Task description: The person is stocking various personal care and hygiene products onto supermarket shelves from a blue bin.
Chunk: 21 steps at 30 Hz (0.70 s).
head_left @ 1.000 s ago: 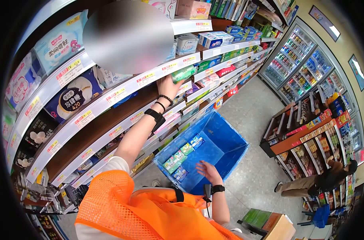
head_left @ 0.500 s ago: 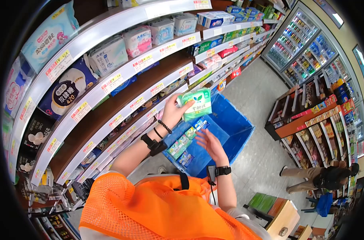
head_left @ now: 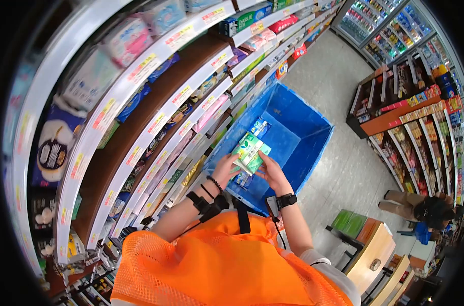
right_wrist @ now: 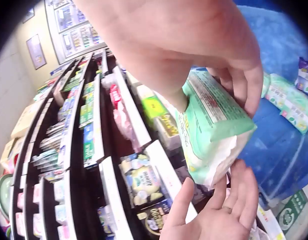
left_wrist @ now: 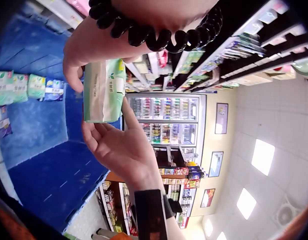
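A soft green-and-white pack of sanitary pads [head_left: 251, 152] with a leaf print is held over the blue crate [head_left: 309, 133]. My left hand [head_left: 225, 171] grips its near left end. On the opposite side my right hand [head_left: 274, 176] holds it, thumb on one face and fingers on the other, as the right wrist view shows at the pack [right_wrist: 214, 125]. Inside the crate, along its shelf-side wall, green packs [left_wrist: 19, 89] lie in a row with a blue pack [left_wrist: 55, 90]. A purple-blue pack [left_wrist: 3, 121] lies beside that row.
Long shelves [head_left: 155, 117] of wrapped packs curve along the left, close to the crate. A wooden drawer unit [head_left: 372, 257] stands at my right. Farther right are a snack rack [head_left: 395, 130], drink fridges [head_left: 380, 25] and another person [head_left: 420, 206].
My left hand took the green pack off the shelf and brought it down over the crate. My right hand moved up to the pack and now holds it too. The view has shifted toward the crate.
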Motion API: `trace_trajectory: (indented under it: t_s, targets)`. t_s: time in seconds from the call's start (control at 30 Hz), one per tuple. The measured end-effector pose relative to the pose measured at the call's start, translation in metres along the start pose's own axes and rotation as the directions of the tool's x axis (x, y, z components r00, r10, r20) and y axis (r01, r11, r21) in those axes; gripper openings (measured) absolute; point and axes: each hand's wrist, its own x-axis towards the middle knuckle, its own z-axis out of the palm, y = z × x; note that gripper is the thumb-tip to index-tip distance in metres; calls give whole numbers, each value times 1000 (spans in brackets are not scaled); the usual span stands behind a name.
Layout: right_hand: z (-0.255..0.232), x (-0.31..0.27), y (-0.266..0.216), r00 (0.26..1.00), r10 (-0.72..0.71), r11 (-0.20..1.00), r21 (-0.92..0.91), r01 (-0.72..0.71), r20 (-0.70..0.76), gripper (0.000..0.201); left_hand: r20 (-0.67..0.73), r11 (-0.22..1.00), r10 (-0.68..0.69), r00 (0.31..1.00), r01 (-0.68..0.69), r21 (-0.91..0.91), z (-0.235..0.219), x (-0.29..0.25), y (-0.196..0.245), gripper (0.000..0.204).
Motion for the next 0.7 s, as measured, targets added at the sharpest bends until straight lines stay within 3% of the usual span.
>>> trace_trajectory:
  t_s: [0.07,0.17,0.2,0.3,0.33,0.4,0.47,0.53,0.6,0.67,0.7]
  targets:
    - [-23,36,32,997,67,997,51,-65,-39,59,-106,980,-136,985,118,-158,-14,12,-24,45]
    - [-58,89,80,949,191,981,37,-188,-251,66,-136,951,-211,968,172,-257,-26,17,-50,44]
    - [-63,99,86,946,203,979,45,-198,-253,66,-140,949,-223,965,183,-255,-29,19,-57,44]
    - [-97,146,125,849,188,959,-96,-268,-494,61,-168,927,-263,950,200,-317,-35,22,-73,43]
    - [-115,169,142,846,201,956,-88,-279,-494,61,-150,922,-270,951,210,-327,-41,27,-82,41]
    - [-139,198,169,825,-69,961,-258,-95,-561,60,-151,927,-269,951,214,-307,-41,27,-85,38]
    - [-138,210,158,813,-19,982,-162,-94,-583,61,-177,940,-262,949,210,-269,-35,25,-82,37]
    - [-153,229,165,881,-21,995,-100,-30,-472,60,-199,952,-253,947,207,-228,-30,22,-78,36]
    - [-161,250,174,899,47,991,-93,-97,-436,62,-194,970,-201,960,168,-175,-26,22,-74,35]
    - [-157,262,186,816,-26,891,-383,-243,-578,65,-204,965,-222,954,184,-189,-25,20,-71,34]
    - [-155,264,190,815,-19,890,-381,-250,-579,65,-195,965,-221,956,184,-188,-24,20,-70,33]
